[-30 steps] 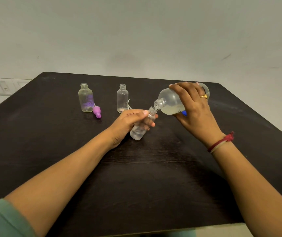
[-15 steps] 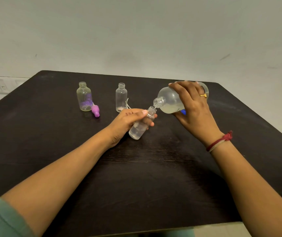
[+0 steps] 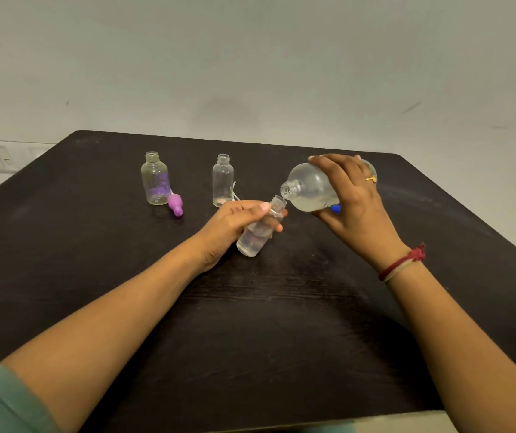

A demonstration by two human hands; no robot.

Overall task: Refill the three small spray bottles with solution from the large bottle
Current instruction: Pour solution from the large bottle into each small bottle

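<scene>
My right hand [image 3: 355, 201] grips the large clear bottle [image 3: 308, 190], tipped sideways with its open mouth pointing left and liquid pooled along its lower side. My left hand [image 3: 235, 223] holds a small clear bottle [image 3: 258, 234] tilted, its open neck just under the large bottle's mouth; liquid fills part of it. Two more small bottles stand upright and uncapped farther back: one with purple markings [image 3: 154, 179] at the left, one plain [image 3: 222, 179] in the middle.
A purple spray cap [image 3: 175, 204] lies beside the left bottle. A white spray tube [image 3: 235, 192] lies by the middle bottle. Something blue [image 3: 335, 209] shows under my right hand. The dark table [image 3: 266, 323] ends at a pale wall.
The two held bottles have stayed mouth to mouth with hardly any shift. The view has tilted slightly.
</scene>
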